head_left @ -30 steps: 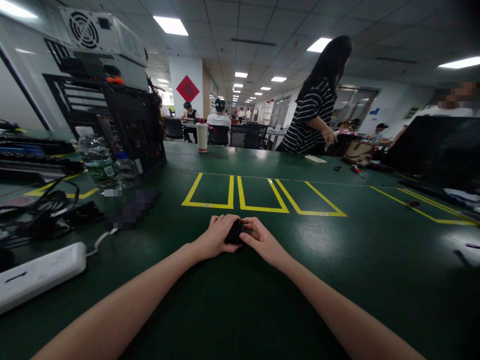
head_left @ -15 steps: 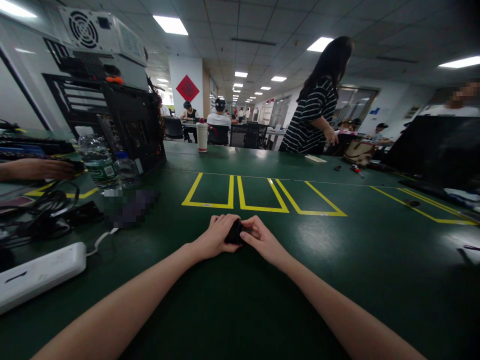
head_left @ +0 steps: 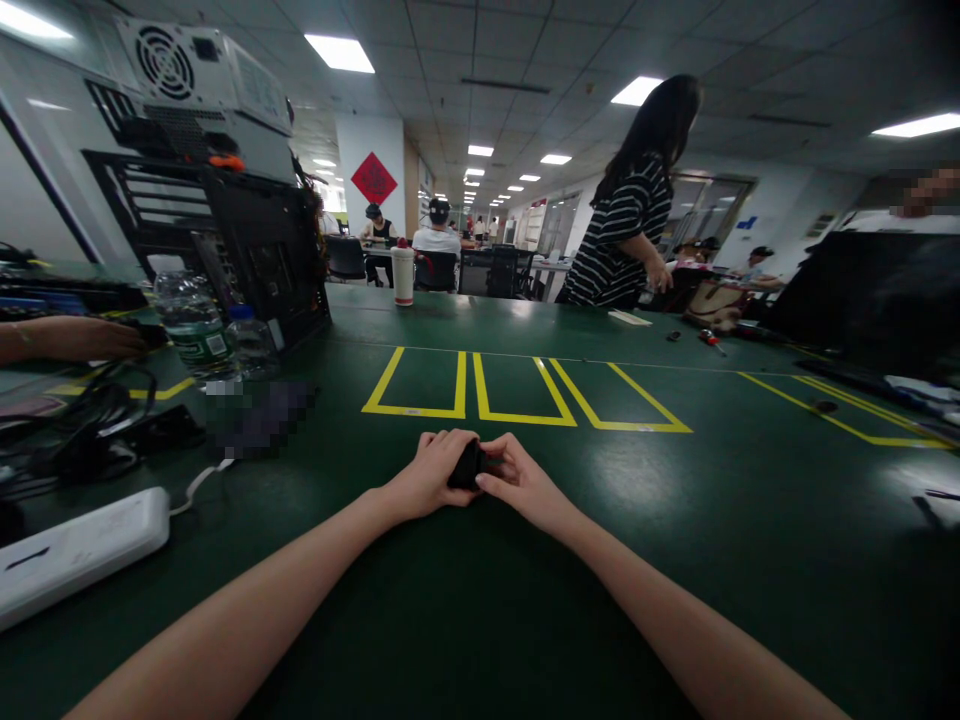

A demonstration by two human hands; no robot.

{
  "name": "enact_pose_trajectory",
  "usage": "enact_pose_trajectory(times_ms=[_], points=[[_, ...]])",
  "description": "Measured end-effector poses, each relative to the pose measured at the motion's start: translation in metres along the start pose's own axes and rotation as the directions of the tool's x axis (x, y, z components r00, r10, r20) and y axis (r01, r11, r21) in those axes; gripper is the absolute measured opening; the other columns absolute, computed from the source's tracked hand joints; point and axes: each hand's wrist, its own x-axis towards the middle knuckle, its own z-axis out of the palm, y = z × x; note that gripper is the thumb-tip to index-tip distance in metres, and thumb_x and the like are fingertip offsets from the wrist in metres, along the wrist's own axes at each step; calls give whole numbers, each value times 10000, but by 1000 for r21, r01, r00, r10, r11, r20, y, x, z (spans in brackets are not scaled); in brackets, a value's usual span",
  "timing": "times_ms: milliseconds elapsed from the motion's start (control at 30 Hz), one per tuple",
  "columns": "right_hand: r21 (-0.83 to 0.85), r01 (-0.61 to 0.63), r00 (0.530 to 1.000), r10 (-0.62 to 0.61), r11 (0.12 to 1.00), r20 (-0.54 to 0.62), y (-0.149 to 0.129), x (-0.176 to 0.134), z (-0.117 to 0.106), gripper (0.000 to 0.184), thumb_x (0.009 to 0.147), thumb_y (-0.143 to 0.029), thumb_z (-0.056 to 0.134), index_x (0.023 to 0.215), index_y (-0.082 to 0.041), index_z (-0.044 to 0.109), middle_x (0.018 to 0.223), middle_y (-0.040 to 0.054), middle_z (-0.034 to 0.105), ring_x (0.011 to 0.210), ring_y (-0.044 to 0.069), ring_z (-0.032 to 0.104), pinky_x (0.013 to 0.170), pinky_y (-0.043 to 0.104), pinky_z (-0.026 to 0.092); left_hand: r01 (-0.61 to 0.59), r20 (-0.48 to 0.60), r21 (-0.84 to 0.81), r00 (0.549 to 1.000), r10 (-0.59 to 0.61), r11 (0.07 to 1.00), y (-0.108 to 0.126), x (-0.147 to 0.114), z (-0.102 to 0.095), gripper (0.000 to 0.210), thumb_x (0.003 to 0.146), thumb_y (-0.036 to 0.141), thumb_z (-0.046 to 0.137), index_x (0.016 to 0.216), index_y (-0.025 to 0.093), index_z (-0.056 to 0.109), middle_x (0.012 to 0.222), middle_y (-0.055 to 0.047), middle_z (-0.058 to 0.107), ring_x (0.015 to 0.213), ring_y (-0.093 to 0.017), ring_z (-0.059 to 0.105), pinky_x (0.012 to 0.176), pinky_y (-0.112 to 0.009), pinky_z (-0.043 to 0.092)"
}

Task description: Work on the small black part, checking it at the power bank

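"Head view, quick Q: where's the thing being handled?"

"Near side of the table point(head_left: 480, 630), right in front of the person, 12 o'clock being straight ahead. Small black object point(head_left: 468, 467), mostly covered, so can't ID it. Left hand point(head_left: 426, 474) at its 9 o'clock, right hand point(head_left: 531, 488) at its 3."

"Why so close in btw the two hands?"

"Prob. for control, IMO: arms point(head_left: 292, 590) are low, coming in from 7 and 5, so a small pc. won't wander. Left seems the brace, since it wraps most of it; the 3 o'clock side stays reachable for the right."

"And the yellow tape frames point(head_left: 527, 420)?"

"Three, spread approx. 11 to 2 o'clock, beyond the hands. Look like marked-off spots, but that's a guess. Power strip point(head_left: 86, 548) sits near 9, well apart from the hands; prob. there for elbow room. Cup point(head_left: 403, 278) at 11, toward the far edge, out of knocking range I'd say."

"Fingers?"

"Left: curled over the top, thumb low on the near side, grasping the obj. Right: half curled, thumb & index a bit parted, tips at its 3 o'clock edge. Thumb looks to touch; can't tell if they pinch or just rest."
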Motion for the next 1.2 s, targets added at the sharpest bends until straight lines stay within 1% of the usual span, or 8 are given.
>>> enact_pose_trajectory(times_ms=[133, 300, 467, 600, 700, 833, 1033, 1200], points=[[-52, -19, 999, 16, 998, -50, -3, 0, 2, 178, 811, -291, 516, 966, -224, 459, 1033, 21, 518, 982, 181, 550, 869, 389, 448, -2, 6, 0, 1000, 2, 1000, 0, 0, 0, 511, 727, 308, 611, 1161, 208, 360, 1103, -73, 499, 985, -242, 476, 872, -390, 312], [-103, -77, 993, 68, 992, -94, -3, 0, 1, 267, 804, -270, 524, 1057, -229, 450, 1091, 40, 499, 1033, 190, 521, 899, 401, 429, -5, -16, 9, 1000, 5, 1000, -4, 1, 4, 533, 709, 298, 628, 1160, 207, 359, 1095, -66, 510, 979, -242, 480, 866, -385, 311], [-65, -50, 998, 49, 997, -30, 1, 1, -1, 238, 790, -243, 541, 1015, -221, 467, 1079, 34, 512, 1019, 190, 533, 881, 398, 441, -8, -32, 7, 999, 8, 1000, -6, 1, 7, 530, 700, 287, 633, 1149, 208, 365, 1094, -64, 513, 979, -241, 483, 863, -383, 310], [4, -3, 1000, 3, 1000, 5, 2, 1, 0, 305, 724, -208, 625, 966, -226, 440, 1034, 11, 514, 1003, 181, 547, 877, 377, 445, -7, -47, 21, 999, 8, 1000, -9, 2, 10, 552, 656, 236, 658, 1128, 209, 373, 1086, -57, 516, 974, -242, 483, 857, -377, 306], [-4, 0, 1000, 0, 1000, 4, 1, 0, 1, 262, 747, -236, 603, 948, -225, 436, 1002, 6, 518, 973, 173, 560, 857, 367, 457, -15, -58, 26, 998, 17, 1000, -10, 3, 12, 553, 654, 245, 659, 1125, 211, 372, 1082, -55, 516, 967, -240, 482, 849, -371, 306], [-60, -15, 999, 12, 998, -42, -1, -1, 3, 176, 801, -267, 528, 953, -225, 449, 1003, 12, 518, 927, 165, 572, 829, 363, 471, -18, -55, 17, 998, 19, 1000, -10, 2, 11, 526, 688, 292, 640, 1134, 213, 373, 1077, -56, 519, 962, -239, 484, 847, -369, 307], [-107, -58, 995, 48, 993, -89, 0, 0, 3, 295, 801, -248, 524, 1076, -227, 419, 1080, 40, 495, 988, 175, 545, 865, 375, 457, -7, -22, 7, 1000, 7, 1000, -2, 1, 2, 519, 707, 295, 627, 1153, 213, 373, 1088, -65, 519, 978, -243, 486, 855, -376, 316], [-54, -43, 999, 41, 998, -24, -3, -1, 2, 252, 784, -213, 545, 1014, -209, 444, 1086, 36, 501, 1019, 179, 534, 897, 384, 440, -2, -17, 13, 1000, 3, 1000, -1, 0, 2, 510, 706, 289, 626, 1143, 213, 374, 1091, -65, 515, 976, -241, 489, 864, -381, 310]])
